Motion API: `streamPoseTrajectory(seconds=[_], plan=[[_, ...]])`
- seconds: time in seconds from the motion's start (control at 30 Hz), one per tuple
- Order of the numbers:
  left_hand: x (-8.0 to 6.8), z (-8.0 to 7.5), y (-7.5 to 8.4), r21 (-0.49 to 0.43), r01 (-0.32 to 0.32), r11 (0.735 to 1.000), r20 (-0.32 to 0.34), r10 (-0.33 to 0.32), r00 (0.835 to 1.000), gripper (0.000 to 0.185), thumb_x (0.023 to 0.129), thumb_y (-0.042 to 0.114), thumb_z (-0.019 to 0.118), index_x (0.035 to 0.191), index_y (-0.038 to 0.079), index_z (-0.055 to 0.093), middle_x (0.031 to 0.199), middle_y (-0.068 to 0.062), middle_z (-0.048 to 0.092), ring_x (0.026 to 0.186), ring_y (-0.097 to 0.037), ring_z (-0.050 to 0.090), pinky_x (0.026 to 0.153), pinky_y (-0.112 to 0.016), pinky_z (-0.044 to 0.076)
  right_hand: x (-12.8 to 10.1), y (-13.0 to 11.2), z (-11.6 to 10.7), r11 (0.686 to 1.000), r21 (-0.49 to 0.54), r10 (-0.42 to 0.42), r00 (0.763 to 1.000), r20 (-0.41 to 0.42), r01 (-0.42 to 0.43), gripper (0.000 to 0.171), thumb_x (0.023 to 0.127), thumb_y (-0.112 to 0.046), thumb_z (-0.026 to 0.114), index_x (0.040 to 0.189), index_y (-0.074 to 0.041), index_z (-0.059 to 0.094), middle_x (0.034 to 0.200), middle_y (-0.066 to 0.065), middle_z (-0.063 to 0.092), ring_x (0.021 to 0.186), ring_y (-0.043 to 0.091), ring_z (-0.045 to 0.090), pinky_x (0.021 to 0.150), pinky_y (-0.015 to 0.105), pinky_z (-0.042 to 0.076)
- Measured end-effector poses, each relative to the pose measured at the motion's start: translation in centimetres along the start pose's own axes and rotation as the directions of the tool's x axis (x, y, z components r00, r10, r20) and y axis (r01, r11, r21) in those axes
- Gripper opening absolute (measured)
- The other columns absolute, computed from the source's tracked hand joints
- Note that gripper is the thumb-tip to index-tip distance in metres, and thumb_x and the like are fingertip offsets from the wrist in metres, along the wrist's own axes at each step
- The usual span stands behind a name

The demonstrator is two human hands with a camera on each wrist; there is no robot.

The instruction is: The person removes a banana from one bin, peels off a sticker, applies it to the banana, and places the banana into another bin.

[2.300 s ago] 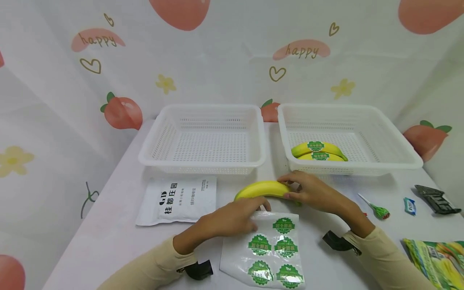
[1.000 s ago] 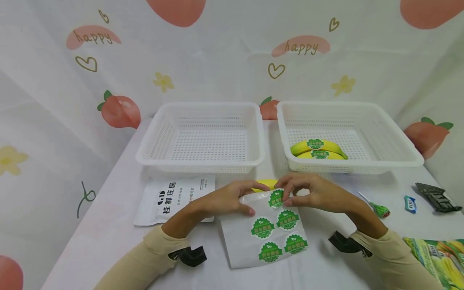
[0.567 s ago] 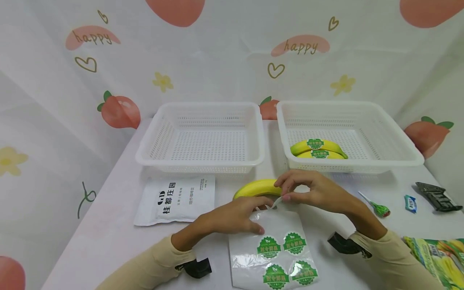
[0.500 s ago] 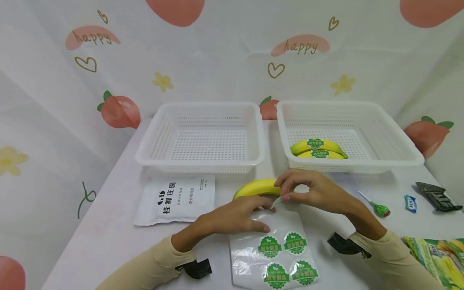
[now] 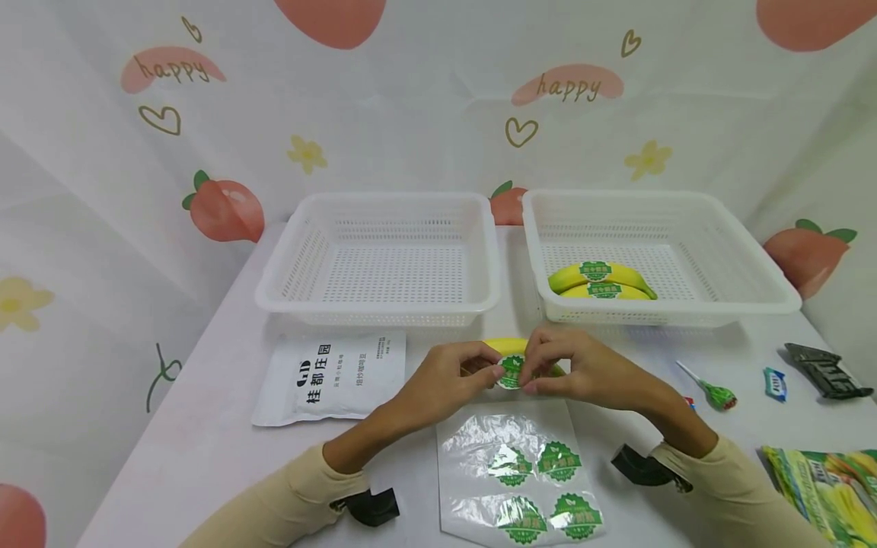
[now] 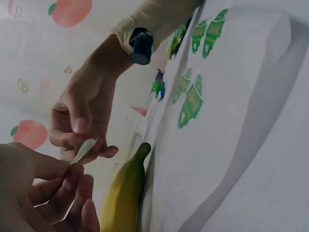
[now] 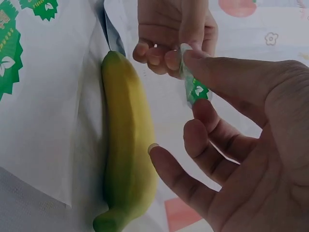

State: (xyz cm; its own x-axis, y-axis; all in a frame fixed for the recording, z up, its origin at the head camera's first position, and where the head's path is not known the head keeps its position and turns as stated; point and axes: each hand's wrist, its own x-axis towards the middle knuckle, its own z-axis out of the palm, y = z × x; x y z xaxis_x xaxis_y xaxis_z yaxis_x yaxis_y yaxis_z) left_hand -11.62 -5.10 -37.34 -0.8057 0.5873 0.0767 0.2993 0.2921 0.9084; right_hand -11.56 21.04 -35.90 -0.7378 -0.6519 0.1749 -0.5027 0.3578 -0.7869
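A round green-and-white sticker (image 5: 510,372) is held up between my two hands, just in front of a yellow banana (image 7: 128,140). My left hand (image 5: 438,384) pinches one edge of it between thumb and forefinger. From the other side, my right hand (image 5: 582,369) has its thumb and fingertip on the sticker's edge. The banana lies on the table, partly hidden by the hands in the head view. Nearer to me lies the sticker sheet (image 5: 469,472), glossy white, with several green stickers on its lower part and a bare strip at its top.
Two white baskets (image 5: 384,308) stand at the back; the right basket (image 5: 726,310) holds two stickered bananas (image 5: 623,275). A silver-white coffee pouch (image 5: 336,380) lies left. Rightward are a lollipop (image 5: 719,397), a small blue packet (image 5: 775,386), a black wrapper (image 5: 825,375) and a green-yellow bag (image 5: 832,495).
The hands lifted the sheet, then peeled one sticker off its top. The sheet now lies flat and released, and the loose sticker is up between the fingers over the banana.
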Motion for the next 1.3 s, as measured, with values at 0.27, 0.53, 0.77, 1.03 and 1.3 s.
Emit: streamPoseTrajectory(seconds=[0.27,0.53,0.77,1.03,1.3], plan=[[0.1,0.1,0.2,0.09,-0.019,0.996,-0.101,0.028,0.995,0.013,0.1,0.017,0.074,0.111,0.011,0.077,0.1,0.003,0.08,0.09,-0.01,0.073,0.083,-0.029,0.058,0.2,0.0,0.2,0.98,-0.136,0.121,0.977,-0.175,-0.146,0.015,0.097,-0.018,0.079,0.109,-0.02,0.07,0.096,-0.011,0.067,0.087,0.009,0.064,0.081,0.03,0.055],[0.8,-0.1,0.1,0.165,-0.033,0.986,-0.103,0.051,0.993,0.014,0.099,0.017,0.075,0.111,0.011,0.077,0.102,0.002,0.08,0.089,-0.009,0.072,0.08,-0.027,0.057,0.4,0.2,0.0,0.979,-0.144,0.115,0.972,-0.207,-0.146,0.007,0.1,-0.013,0.075,0.1,-0.018,0.07,0.097,-0.008,0.065,0.089,0.01,0.063,0.081,0.03,0.056],[1.9,-0.6,0.2,0.508,-0.038,0.86,-0.115,0.112,0.987,0.033,0.096,0.033,0.08,0.124,0.016,0.075,0.121,0.001,0.075,0.113,-0.021,0.067,0.092,-0.041,0.055,0.5,0.2,-0.3,0.962,-0.146,0.194,0.956,-0.22,-0.229,0.002,0.103,-0.016,0.072,0.104,-0.014,0.071,0.1,-0.006,0.069,0.097,0.015,0.065,0.087,0.037,0.056],[2.5,-0.5,-0.6,0.617,-0.027,0.787,-0.041,0.066,0.997,0.045,0.095,0.031,0.08,0.135,0.012,0.07,0.123,-0.004,0.075,0.105,-0.021,0.069,0.083,-0.039,0.053,0.7,1.3,0.2,0.96,-0.105,0.233,0.949,-0.212,-0.259,0.005,0.104,-0.014,0.069,0.107,-0.01,0.07,0.106,0.0,0.071,0.104,0.02,0.067,0.091,0.04,0.057],[2.3,-0.1,-0.7,0.544,-0.03,0.839,-0.013,0.045,0.999,0.047,0.094,0.025,0.082,0.136,0.012,0.064,0.127,-0.003,0.073,0.114,-0.022,0.068,0.093,-0.041,0.055,0.8,1.9,0.6,0.959,-0.069,0.259,0.948,-0.185,-0.275,0.004,0.103,-0.013,0.07,0.104,-0.009,0.071,0.103,-0.001,0.071,0.103,0.02,0.066,0.088,0.038,0.056]])
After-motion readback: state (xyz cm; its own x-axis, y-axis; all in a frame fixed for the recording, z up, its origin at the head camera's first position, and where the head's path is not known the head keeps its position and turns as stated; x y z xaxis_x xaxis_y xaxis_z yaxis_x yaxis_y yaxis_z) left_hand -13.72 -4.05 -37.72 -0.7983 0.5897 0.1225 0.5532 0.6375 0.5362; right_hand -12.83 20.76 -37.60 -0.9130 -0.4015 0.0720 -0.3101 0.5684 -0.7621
